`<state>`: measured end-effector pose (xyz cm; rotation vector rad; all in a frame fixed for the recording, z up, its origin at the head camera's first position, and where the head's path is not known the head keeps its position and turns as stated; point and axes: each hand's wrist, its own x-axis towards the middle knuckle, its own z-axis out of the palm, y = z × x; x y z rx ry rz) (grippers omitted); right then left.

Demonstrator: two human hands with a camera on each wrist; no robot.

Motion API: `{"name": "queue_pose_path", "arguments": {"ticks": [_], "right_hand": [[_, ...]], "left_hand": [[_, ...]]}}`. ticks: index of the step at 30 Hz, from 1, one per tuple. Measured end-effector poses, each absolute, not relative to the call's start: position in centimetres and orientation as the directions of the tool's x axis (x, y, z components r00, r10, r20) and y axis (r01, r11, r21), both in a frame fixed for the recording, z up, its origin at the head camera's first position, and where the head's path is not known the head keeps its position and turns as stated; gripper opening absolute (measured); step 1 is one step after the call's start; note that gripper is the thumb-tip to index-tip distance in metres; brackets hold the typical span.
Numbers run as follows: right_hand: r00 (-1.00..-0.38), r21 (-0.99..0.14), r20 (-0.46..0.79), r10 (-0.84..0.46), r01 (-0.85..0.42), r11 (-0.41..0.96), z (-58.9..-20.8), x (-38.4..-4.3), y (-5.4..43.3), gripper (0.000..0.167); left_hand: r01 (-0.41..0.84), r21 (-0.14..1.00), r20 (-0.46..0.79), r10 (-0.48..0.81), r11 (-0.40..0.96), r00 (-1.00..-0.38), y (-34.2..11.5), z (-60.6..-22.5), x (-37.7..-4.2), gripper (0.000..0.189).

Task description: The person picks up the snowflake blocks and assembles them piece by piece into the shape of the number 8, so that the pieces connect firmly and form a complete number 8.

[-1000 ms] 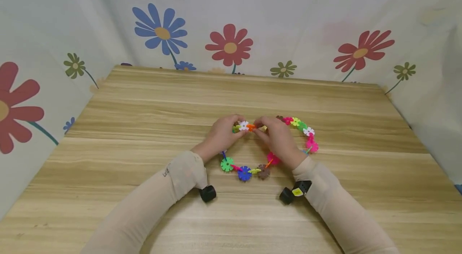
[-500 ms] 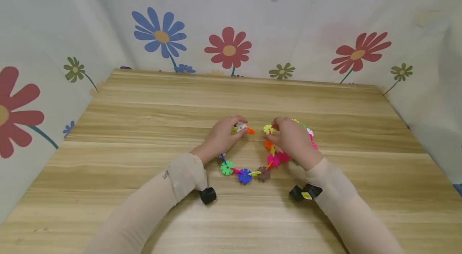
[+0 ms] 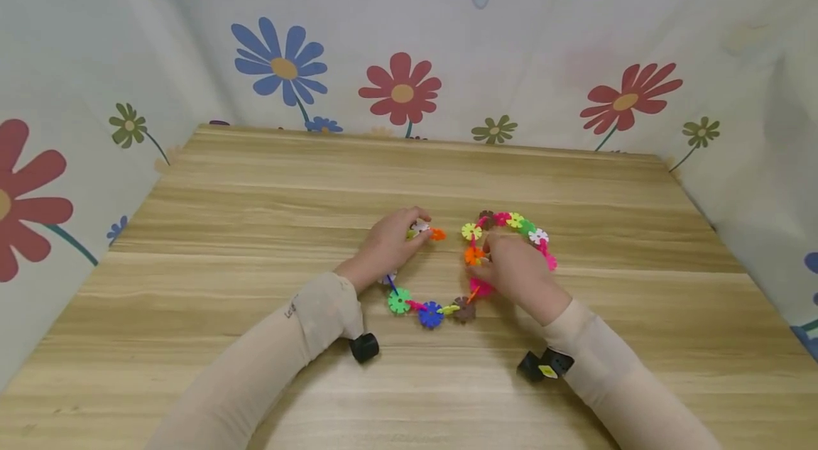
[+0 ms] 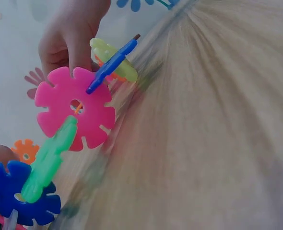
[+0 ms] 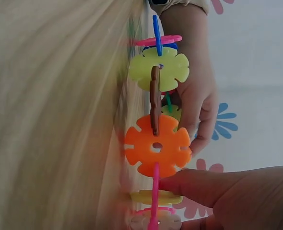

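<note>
A chain of interlocking, notched plastic snowflake discs lies in a curved line on the table. My left hand pinches a white snowflake disc near the chain's left end, and an orange disc sticks out beyond the fingertips. Opposite, my right hand grips the chain just beside another orange disc. The right wrist view shows the thumb of that hand at a yellow disc. A gap separates the left end from the yellow disc. The fingers cover some discs.
Green, blue and brown discs form the near curve of the chain. More discs, including a white one, arc round behind the right hand. A flower-printed cloth hangs behind the wooden table.
My right hand has let go of the orange end piece, drawn away to the right and come down onto the chain nearer me. The left hand keeps its hold almost in place.
</note>
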<state>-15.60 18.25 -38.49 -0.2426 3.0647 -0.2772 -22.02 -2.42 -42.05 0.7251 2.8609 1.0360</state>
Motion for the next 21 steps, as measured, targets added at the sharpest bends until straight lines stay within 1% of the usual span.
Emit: {"name": "queue_pose_path", "arguments": {"ticks": [5, 10, 13, 21], "right_hand": [[-0.981, -0.219, -0.056, -0.184, -0.167, 0.961, -38.7, -16.0, 18.5, 0.032], [-0.971, -0.251, -0.032, -0.235, -0.22, 0.943, -38.7, -16.5, 18.6, 0.029], [-0.965, -0.256, -0.026, -0.259, -0.244, 0.935, -38.8, -16.7, 18.6, 0.031], [-0.954, -0.261, -0.008, -0.301, -0.289, 0.921, -38.9, -17.4, 18.8, 0.031]], "left_hand": [[0.445, 0.597, 0.151, 0.451, 0.667, -0.88, -2.6, -41.7, -21.9, 0.03], [0.496, 0.525, 0.166, 0.488, 0.692, -0.857, -2.6, -41.3, -21.6, 0.023], [0.522, 0.486, 0.161, 0.515, 0.701, -0.842, -2.5, -41.2, -21.5, 0.022], [0.557, 0.448, 0.176, 0.542, 0.7, -0.822, -2.5, -41.1, -21.3, 0.021]]}}
